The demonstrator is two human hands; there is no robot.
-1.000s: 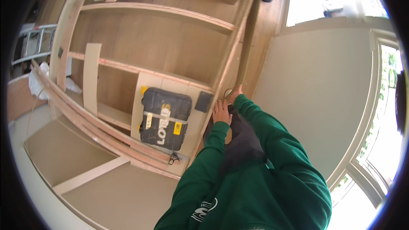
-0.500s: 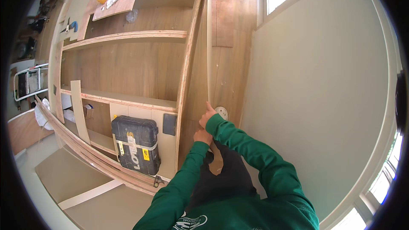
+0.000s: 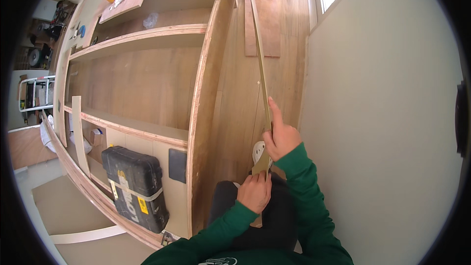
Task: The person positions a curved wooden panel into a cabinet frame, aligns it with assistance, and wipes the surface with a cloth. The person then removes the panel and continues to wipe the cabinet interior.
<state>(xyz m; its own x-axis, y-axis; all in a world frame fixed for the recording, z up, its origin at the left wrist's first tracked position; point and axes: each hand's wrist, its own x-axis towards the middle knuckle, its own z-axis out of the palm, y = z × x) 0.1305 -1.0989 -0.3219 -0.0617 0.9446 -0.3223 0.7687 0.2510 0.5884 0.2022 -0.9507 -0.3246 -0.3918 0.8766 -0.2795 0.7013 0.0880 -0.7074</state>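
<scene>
A long, narrow pale strip runs from my hands toward the far end of the floor, seen nearly edge-on. My left hand is closed around its near end, low in front of my legs. Farther up, my right hand holds the strip between thumb and curled fingers, with the index finger stretched along its side. Part of a white shoe with holes shows beneath the strip, between my hands.
To the left stands a large plywood frame with cross dividers. A black hard case lies on its near section. A pale wall panel rises close on my right. A flat board lies on the floor ahead.
My hands have moved apart along the strip; the right one is now farther right and ahead of the left. The strip's near end has swung right, and the view has shifted.
</scene>
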